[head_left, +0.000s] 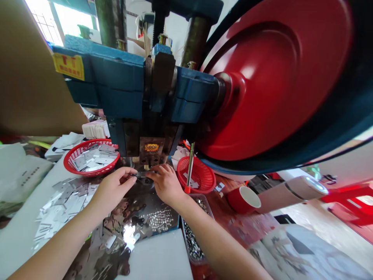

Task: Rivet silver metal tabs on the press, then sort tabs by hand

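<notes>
Under the ram of a blue press [125,85], both hands meet at a small flat metal plate [142,174]. My left hand [115,188] pinches the plate's left end between thumb and fingers. My right hand [168,184] has its fingers closed on the right end, with the fingertips partly hidden. The plate lies at the die just below the punch [146,167]. Nearer to me, a pile of small shiny rivet-like pieces [159,219] and loose metal plates [112,225] lie on the press bed.
A red basket of metal plates [68,157] stands left, with a heap of plates [65,206] before it. Another red basket [208,181] and a clear tray of small metal parts [192,239] are right. A large red flywheel [279,77], a red cup [240,200] and a bottle [287,193] stand further right.
</notes>
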Motion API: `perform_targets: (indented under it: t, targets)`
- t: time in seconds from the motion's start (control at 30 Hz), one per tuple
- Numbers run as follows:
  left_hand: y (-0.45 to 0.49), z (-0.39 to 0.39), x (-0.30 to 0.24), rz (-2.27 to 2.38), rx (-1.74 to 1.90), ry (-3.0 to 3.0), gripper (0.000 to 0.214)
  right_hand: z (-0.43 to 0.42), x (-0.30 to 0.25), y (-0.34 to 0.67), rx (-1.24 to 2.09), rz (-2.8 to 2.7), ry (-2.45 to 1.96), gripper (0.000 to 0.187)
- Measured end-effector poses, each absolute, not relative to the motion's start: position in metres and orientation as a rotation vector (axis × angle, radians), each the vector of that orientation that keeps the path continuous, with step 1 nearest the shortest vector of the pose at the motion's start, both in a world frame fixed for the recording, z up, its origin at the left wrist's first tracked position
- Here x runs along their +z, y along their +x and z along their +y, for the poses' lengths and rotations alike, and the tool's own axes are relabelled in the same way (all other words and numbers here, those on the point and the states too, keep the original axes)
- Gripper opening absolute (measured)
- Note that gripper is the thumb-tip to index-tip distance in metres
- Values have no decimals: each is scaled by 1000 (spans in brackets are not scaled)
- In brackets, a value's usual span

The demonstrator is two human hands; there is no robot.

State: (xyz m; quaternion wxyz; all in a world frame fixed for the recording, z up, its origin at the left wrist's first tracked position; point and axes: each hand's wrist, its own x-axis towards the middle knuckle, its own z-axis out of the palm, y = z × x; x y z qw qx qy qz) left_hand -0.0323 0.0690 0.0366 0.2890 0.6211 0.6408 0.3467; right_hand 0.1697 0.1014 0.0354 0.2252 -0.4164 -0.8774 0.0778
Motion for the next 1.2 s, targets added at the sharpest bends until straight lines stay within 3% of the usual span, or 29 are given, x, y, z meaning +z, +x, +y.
perform_targets:
  t: [0.3, 0.67, 1.2]
  targets:
    - [-29, 83, 38, 1700, 954, 1589, 35, 110, 27, 173, 442, -2106, -1030, 36]
    - [-9, 97, 31, 1841, 896, 1662, 29, 110, 24, 171, 402, -2219, -1064, 41]
    - [-12, 109, 14, 1742, 913, 1790, 31, 105, 36, 167, 34, -2470, -1164, 33]
